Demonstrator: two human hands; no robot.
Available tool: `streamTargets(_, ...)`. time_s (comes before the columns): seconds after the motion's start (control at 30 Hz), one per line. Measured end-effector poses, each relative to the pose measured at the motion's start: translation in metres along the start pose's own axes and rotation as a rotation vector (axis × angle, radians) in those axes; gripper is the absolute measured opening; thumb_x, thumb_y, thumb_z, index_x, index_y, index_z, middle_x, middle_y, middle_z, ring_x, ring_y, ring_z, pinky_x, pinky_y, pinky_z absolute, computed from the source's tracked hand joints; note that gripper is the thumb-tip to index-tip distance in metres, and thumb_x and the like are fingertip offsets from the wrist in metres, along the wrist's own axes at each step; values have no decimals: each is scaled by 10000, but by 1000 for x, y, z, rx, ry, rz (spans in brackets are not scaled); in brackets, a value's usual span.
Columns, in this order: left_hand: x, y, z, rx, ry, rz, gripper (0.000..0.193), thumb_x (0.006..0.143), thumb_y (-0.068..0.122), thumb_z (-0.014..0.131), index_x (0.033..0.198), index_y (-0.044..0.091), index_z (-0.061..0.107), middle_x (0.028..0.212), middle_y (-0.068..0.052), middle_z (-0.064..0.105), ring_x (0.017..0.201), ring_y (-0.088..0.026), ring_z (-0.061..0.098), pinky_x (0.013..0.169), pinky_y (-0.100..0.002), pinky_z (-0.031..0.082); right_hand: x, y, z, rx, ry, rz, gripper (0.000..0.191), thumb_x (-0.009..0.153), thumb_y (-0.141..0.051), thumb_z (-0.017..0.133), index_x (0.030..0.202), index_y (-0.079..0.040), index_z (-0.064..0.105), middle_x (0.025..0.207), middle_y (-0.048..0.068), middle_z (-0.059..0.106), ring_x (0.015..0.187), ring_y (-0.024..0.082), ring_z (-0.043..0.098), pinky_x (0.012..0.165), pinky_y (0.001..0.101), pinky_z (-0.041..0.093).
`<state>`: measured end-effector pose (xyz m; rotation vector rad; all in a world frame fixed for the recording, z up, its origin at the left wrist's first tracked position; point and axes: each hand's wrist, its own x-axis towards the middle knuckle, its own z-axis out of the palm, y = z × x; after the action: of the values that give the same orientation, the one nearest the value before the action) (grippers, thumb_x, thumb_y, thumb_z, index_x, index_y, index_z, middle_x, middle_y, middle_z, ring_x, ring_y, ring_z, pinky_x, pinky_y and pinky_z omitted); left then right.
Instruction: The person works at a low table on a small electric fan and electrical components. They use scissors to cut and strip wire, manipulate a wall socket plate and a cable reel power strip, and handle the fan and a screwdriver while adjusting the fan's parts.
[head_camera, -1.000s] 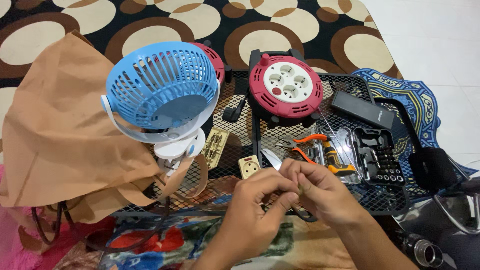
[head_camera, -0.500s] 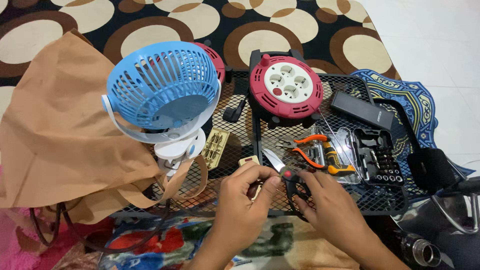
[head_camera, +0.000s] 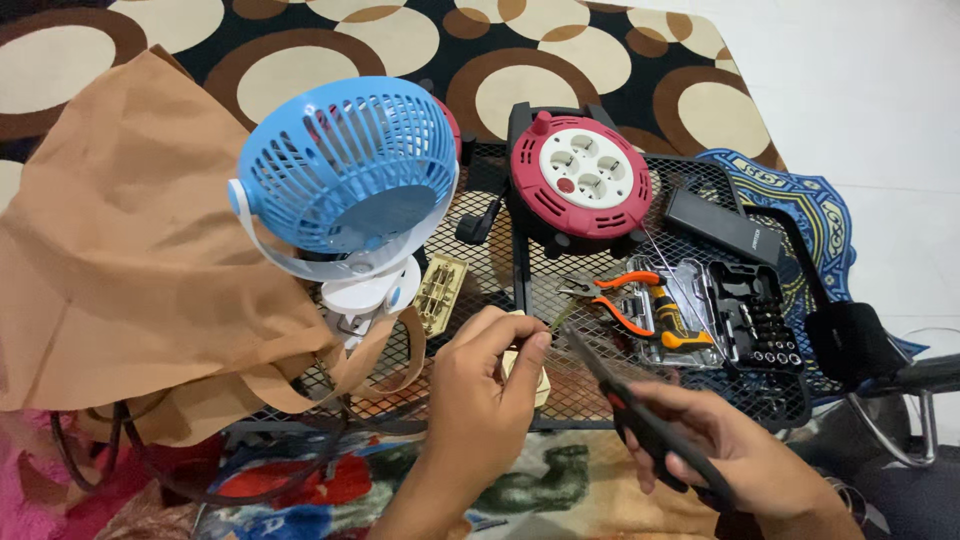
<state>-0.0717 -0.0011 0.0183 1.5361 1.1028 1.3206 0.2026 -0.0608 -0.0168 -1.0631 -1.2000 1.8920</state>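
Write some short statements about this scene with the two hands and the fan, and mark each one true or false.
1. The right hand holds a dark tool with red on its handles. True.
2. The blue fan lies flat on the white floor. False: it stands on its white base at the edge of the black mesh rack.
3. The left hand pinches something small above a cream part. True.
4. The orange pliers are in the right hand. False: they lie on the rack.
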Motion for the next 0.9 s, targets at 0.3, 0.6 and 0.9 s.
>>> streamTargets(0.3, 2, -2, -25, 43, 1, 122, 122, 927, 111, 681, 959, -3, 714, 848, -102, 688, 744, -255, 679, 631, -347, 506, 13, -9, 29, 52, -42, -65, 857, 832, -367, 838, 1452, 58, 426, 987, 135, 615, 845, 194, 598, 687, 348, 535)
streamTargets(0.6, 2, -3, -38, 98, -79, 167, 131, 922, 135, 673, 930, 8, 704, 835, -108, 668, 828, -306, 657, 696, -401, 486, 22, -26, 57, 64, 22, 29, 682, 871, -247, 782, 1371, 88, 460, 920, 159, 607, 770, 194, 579, 633, 329, 517)
streamTargets(0.9, 2, -2, -43, 73, -130, 150, 142, 928, 145, 673, 917, 5, 696, 828, -108, 659, 818, -304, 650, 692, -408, 480, 21, -21, 58, 73, 78, 19, 647, 896, -164, 719, 1441, 60, 451, 879, 158, 608, 777, 204, 604, 607, 330, 520)
